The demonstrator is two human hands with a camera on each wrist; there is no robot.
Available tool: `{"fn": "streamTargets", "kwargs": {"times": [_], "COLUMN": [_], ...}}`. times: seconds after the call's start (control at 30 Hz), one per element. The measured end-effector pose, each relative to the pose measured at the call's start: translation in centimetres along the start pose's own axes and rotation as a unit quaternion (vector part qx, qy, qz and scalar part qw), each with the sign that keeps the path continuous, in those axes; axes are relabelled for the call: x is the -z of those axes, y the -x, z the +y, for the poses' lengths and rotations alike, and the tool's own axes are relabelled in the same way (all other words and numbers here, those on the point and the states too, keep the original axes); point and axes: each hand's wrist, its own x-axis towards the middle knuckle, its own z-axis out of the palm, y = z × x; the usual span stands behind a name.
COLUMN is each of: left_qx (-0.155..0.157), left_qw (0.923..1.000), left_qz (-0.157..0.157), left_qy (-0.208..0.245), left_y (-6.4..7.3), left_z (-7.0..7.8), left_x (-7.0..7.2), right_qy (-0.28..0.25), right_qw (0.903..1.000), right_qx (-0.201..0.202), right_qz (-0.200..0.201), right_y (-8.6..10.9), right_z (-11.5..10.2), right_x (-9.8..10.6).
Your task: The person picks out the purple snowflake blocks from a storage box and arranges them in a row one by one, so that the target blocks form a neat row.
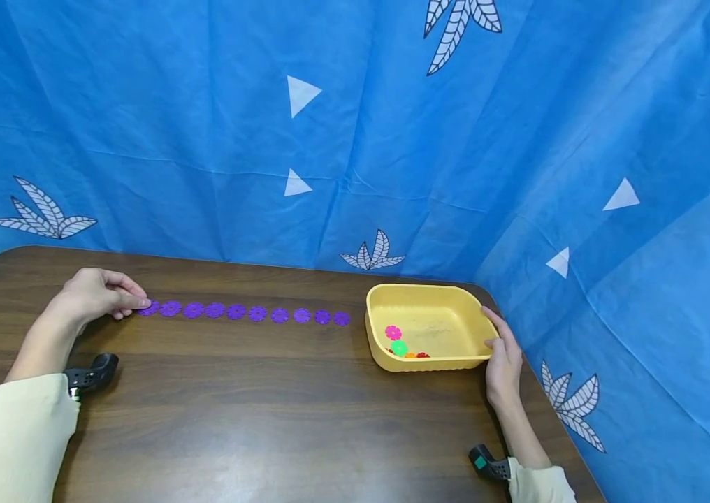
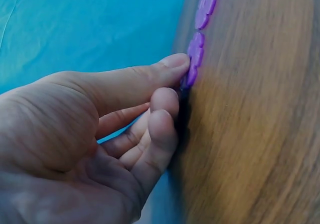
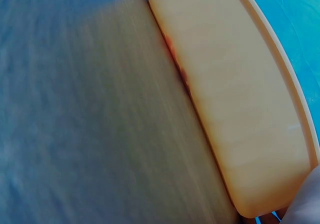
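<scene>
A row of several purple flower-shaped discs (image 1: 236, 311) lies across the wooden table. At its left end my left hand (image 1: 93, 297) pinches the last purple flower-shaped disc (image 2: 196, 56) at its edge. The thumb tip is against that disc in the left wrist view, with the other fingers curled below. On the right, a yellow plastic basin (image 1: 439, 297) holds a pink flower disc (image 1: 393, 332), a green one (image 1: 399, 348) and some red and orange ones. My right hand (image 1: 504, 363) grips the basin's right wall, thumb inside the rim; the right wrist view shows mostly the basin's outer side (image 3: 235, 94).
The brown wooden table (image 1: 235, 419) reaches back to a blue cloth (image 1: 254, 126) with leaf and triangle prints, which also hangs along the right side. A black wrist device (image 1: 93, 374) sits at the left sleeve, another (image 1: 488, 462) at the right.
</scene>
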Motion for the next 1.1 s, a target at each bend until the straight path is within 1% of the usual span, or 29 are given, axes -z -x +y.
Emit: {"fn": "streamTargets", "kwargs": {"times": [0.07, 0.17, 0.27, 0.33, 0.43, 0.5, 0.53, 0.6, 0.8, 0.97, 1.1], "left_qx": [0.003, 0.004, 0.001, 0.011, 0.023, 0.027, 0.024, 0.019, -0.001, -0.029, -0.048], "left_qw": [1.0000, 0.9998, 0.9983, 0.9941, 0.9830, 0.9768, 0.9755, 0.9762, 0.9816, 0.9815, 0.9814], "left_qz": [-0.001, -0.003, 0.004, 0.015, 0.030, 0.034, 0.033, 0.031, 0.037, 0.034, 0.044], "left_qy": [0.002, 0.018, 0.058, 0.107, 0.180, 0.210, 0.216, 0.214, 0.187, 0.186, 0.181], "left_y": [-0.1, -0.2, -0.1, 0.0, 0.2, 0.3, 0.3, 0.3, 0.5, 0.7, 0.5], "left_z": [-0.1, -0.5, -1.1, -1.7, -2.4, -2.7, -2.8, -2.8, -2.9, -3.1, -3.2], "left_x": [0.0, 0.2, 0.4, 0.5, 0.6, 0.6, 0.6, 0.5, 0.4, 0.1, -0.2], "right_qy": [-0.001, -0.006, -0.012, -0.015, -0.015, -0.014, -0.012, -0.009, -0.008, -0.013, -0.013], "right_qw": [1.0000, 1.0000, 0.9999, 0.9997, 0.9997, 0.9997, 0.9997, 0.9997, 0.9998, 0.9997, 0.9997], "right_qx": [-0.003, -0.001, 0.009, 0.017, 0.021, 0.023, 0.022, 0.021, 0.019, 0.020, 0.021], "right_qz": [0.000, 0.002, 0.003, 0.001, -0.001, 0.000, 0.002, 0.001, -0.001, 0.007, 0.009], "right_y": [0.2, 0.4, 0.4, 0.3, 0.1, 0.0, 0.1, 0.1, 0.2, 0.2, 0.2], "right_z": [0.1, 0.0, -0.3, -0.5, -0.6, -0.7, -0.7, -0.7, -0.5, -0.2, -0.1], "right_x": [0.0, -0.3, -0.5, -0.7, -0.7, -0.7, -0.7, -0.7, -0.6, -0.3, -0.1]}}
